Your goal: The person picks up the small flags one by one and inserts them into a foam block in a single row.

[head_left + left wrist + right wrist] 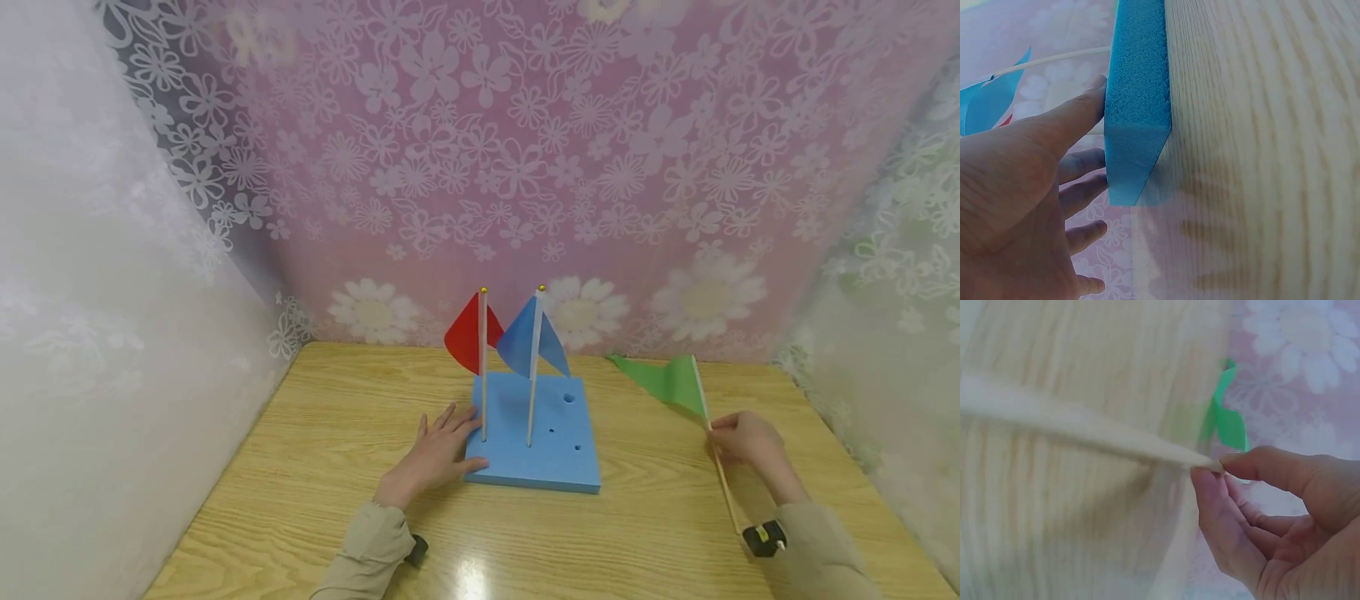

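A blue foam block (558, 467) lies flat on the table, with a red flag (465, 337) and a blue flag (519, 337) standing upright in holes in its top. My left hand (431, 458) rests against the block's left side, its thumb (1079, 112) at the near corner and the other fingers spread along the edge. Off to the right, my right hand (750, 442) pinches the wooden stick (1097, 428) of a green flag (671, 383) between thumb and fingertips, just below the cloth. The stick slants from the flag down toward the wrist.
Several holes (568, 398) show in the right part of the block. The wood-grain table (337, 417) is bounded by a pink flowered cloth (450, 167) behind and pale cloths at both sides. A small black device (763, 539) sits at the right wrist.
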### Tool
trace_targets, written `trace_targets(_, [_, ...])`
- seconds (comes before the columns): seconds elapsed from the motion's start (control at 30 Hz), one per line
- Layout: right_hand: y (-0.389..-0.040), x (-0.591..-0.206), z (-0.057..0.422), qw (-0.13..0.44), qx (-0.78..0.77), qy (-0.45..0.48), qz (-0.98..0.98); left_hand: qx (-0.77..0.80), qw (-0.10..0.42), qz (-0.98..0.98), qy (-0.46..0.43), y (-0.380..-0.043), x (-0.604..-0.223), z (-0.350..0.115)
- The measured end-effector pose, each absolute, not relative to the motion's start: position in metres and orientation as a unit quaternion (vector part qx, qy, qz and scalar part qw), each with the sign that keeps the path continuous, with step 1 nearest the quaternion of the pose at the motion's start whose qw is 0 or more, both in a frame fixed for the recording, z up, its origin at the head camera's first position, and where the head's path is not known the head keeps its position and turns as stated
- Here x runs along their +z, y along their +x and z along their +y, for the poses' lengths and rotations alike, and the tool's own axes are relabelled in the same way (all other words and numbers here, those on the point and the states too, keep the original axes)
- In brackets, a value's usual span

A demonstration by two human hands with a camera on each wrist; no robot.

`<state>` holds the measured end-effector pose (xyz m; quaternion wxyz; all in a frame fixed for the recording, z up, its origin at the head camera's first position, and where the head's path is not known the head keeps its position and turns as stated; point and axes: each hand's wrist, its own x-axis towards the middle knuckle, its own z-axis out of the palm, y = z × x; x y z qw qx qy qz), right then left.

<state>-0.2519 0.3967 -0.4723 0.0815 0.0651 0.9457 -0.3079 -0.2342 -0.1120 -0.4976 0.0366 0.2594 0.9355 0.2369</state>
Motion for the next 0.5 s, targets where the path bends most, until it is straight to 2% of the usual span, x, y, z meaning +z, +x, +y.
trace_targets(0.2, [-0.249,-0.461,0.382,0.065,-0.414,0.061,0.906,0.240,0.035,0.935,0.260,-0.234,-0.497,-0.112])
trace_targets(0.5, [-0.245,-0.445,0.342,-0.006,-0.477,0.008,0.879,0.234,0.033,0.936,0.259,-0.234,-0.498,-0.112])
